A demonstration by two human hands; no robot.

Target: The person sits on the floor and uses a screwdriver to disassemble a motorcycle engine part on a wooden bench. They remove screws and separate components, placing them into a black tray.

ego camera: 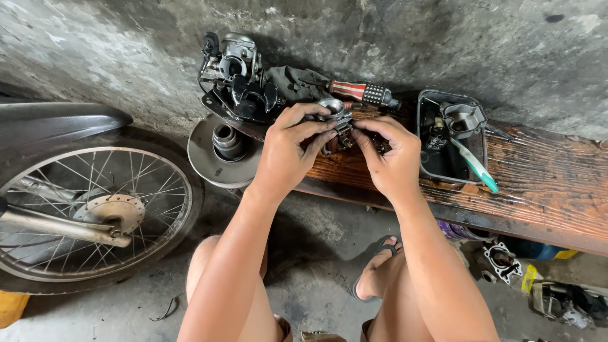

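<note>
Item: small metal engine part (335,114), silvery with a rounded bowl-like top and dark, grimy underside, partly hidden by fingers. We are gripping it with the left hand (292,149) and right hand (389,155), both closed around it, over the stained wooden worktop (544,183), between the carburettor (237,69) and black tray (430,164).

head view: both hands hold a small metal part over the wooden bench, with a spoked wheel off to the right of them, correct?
Not quite. The head view shows the spoked wheel off to the left, not the right. The rest holds: the left hand and right hand hold the small metal part over the wooden bench.
</note>
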